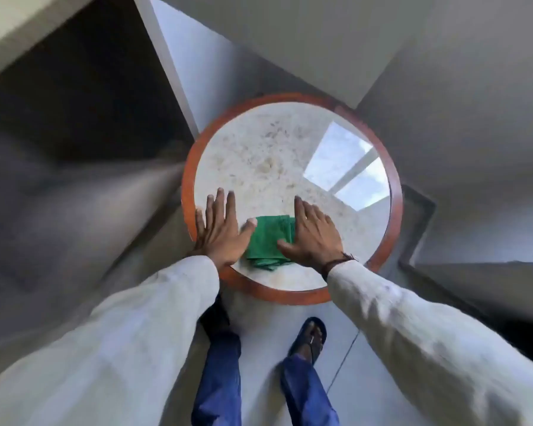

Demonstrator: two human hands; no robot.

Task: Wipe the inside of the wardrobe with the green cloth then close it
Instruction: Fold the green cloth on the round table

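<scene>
A folded green cloth (266,241) lies on a round table (290,167) with a pale stone top and a reddish-brown rim. My left hand (220,230) rests flat on the table at the cloth's left edge, its thumb touching the cloth. My right hand (316,233) lies flat over the cloth's right part, thumb on the cloth. Both hands have fingers spread. A dark open cavity (83,96) at the upper left looks like the wardrobe's inside, blurred.
Grey panels (443,87) rise behind and right of the table. My legs in blue trousers (219,373) and a dark sandal (310,336) stand on a pale floor below the table. A window reflection shows on the tabletop (348,167).
</scene>
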